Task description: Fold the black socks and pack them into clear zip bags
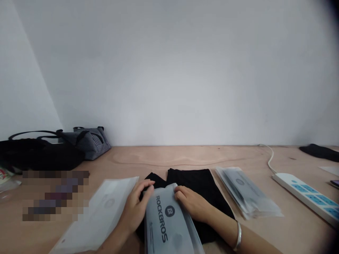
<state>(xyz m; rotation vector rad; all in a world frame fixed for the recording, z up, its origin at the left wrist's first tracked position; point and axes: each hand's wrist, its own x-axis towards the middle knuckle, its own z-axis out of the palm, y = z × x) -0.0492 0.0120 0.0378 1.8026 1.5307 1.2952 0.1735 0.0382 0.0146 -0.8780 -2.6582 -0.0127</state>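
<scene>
A frosted plastic bag (169, 225) printed ROCKBROS lies at the bottom centre, with something dark inside. My left hand (137, 204) rests along its upper left edge, thumb and fingers apart. My right hand (192, 203) has its fingers closed on the bag's upper right corner. Beneath the bag and both hands spreads black cloth (209, 197). To the left lies a flat, pale frosted bag (103, 211). Several filled frosted bags (246, 192) are stacked on the right.
A striped bag (92, 143) and a black bag (39, 155) stand at the back left. A white power strip (304, 192) with a cable lies on the wooden table (169, 155) at the right. Black cloth (319, 152) is at the far right, and a blurred-out patch at left.
</scene>
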